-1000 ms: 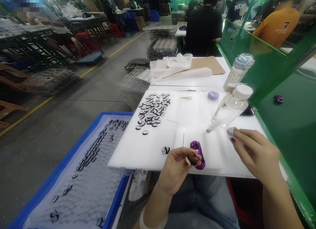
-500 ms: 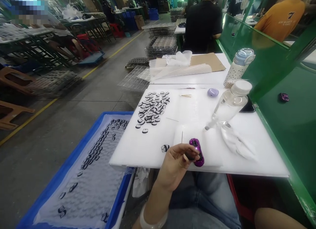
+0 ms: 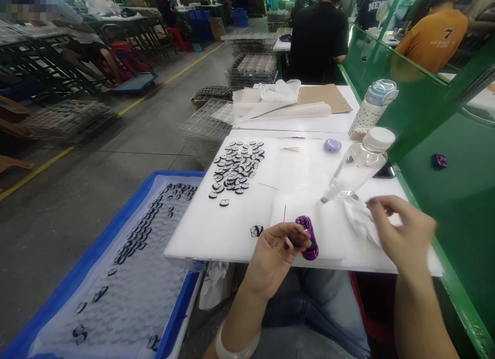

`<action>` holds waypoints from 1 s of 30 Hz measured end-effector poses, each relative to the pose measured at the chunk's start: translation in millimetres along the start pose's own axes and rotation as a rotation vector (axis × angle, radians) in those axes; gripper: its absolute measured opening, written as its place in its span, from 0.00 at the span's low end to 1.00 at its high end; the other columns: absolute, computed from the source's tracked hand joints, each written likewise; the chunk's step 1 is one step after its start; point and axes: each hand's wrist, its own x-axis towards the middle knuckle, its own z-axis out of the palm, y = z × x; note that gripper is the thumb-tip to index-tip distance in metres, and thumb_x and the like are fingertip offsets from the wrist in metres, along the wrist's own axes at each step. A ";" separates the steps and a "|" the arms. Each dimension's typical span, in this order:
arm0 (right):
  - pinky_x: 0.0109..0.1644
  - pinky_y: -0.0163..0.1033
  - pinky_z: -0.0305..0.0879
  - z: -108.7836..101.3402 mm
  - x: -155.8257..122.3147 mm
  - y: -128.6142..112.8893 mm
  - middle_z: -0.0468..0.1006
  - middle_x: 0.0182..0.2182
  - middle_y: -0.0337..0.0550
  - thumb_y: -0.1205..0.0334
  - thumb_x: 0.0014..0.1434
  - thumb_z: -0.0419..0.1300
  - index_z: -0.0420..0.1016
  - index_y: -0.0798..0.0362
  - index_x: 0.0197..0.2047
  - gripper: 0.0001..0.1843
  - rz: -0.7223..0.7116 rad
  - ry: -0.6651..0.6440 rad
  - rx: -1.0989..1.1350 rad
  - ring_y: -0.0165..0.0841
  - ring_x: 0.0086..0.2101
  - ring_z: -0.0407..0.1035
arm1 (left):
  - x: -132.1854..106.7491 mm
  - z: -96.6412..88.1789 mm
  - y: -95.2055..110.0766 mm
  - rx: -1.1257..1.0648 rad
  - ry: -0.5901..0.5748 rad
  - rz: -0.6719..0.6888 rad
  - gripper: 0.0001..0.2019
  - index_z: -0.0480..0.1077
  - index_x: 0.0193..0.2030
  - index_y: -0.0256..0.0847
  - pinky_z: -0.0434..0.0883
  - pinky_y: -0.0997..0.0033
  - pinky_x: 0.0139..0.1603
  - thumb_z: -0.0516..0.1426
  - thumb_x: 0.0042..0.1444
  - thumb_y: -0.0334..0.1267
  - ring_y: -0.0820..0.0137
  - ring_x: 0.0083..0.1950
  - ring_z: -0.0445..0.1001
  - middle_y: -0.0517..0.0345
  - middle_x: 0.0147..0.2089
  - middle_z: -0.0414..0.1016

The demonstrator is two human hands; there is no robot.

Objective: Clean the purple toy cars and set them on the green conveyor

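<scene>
My left hand (image 3: 276, 258) is raised at the table's front edge, its fingers pinched round a small dark piece (image 3: 297, 239) mostly hidden by them. Just behind it, a shiny purple toy car (image 3: 309, 240) lies on a white foam sheet. To the right, my right hand (image 3: 406, 230) is over a crumpled white cloth (image 3: 359, 217). Its thumb and forefinger meet in a pinch; whatever is between them cannot be made out. Left of the car lies a single black-edged piece (image 3: 256, 231). Many similar small pieces (image 3: 237, 165) are spread farther back on the left.
A clear bottle (image 3: 359, 160), a dotted flask (image 3: 373, 106) and a lilac case (image 3: 332, 145) stand at the right. A blue tray (image 3: 50, 292) with more black pieces is at the lower left. A green partition (image 3: 444, 204) borders the right. People sit beyond.
My right hand has come into view from the right, over the white cloth. My left hand keeps its pinch in nearly the same place. The view has shifted slightly.
</scene>
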 end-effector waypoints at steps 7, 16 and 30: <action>0.41 0.47 0.64 39.2 11.3 19.2 0.79 0.35 0.47 0.55 0.56 0.59 0.80 0.52 0.32 0.11 0.135 -0.040 0.015 0.42 0.37 0.71 | -1.1 0.2 -0.1 -0.004 -0.006 -0.008 0.11 0.82 0.37 0.40 0.77 0.84 0.44 0.72 0.47 0.41 0.77 0.38 0.81 0.58 0.35 0.84; 0.26 0.40 0.63 -8.8 17.7 0.3 0.58 0.18 0.34 0.62 0.54 0.57 0.57 0.49 0.24 0.12 0.639 0.470 0.993 0.28 0.19 0.57 | -1.9 2.2 3.0 0.063 0.002 -0.004 0.14 0.83 0.37 0.41 0.76 0.81 0.42 0.73 0.44 0.44 0.76 0.35 0.79 0.57 0.34 0.83; 0.29 0.30 0.70 2.2 -27.5 -96.2 0.74 0.33 0.43 0.71 0.64 0.60 0.76 0.55 0.41 0.04 -0.441 -0.086 0.553 0.26 0.28 0.71 | -16.9 -0.8 1.8 0.116 0.079 0.062 0.12 0.83 0.36 0.44 0.76 0.84 0.39 0.72 0.45 0.45 0.77 0.34 0.79 0.57 0.34 0.84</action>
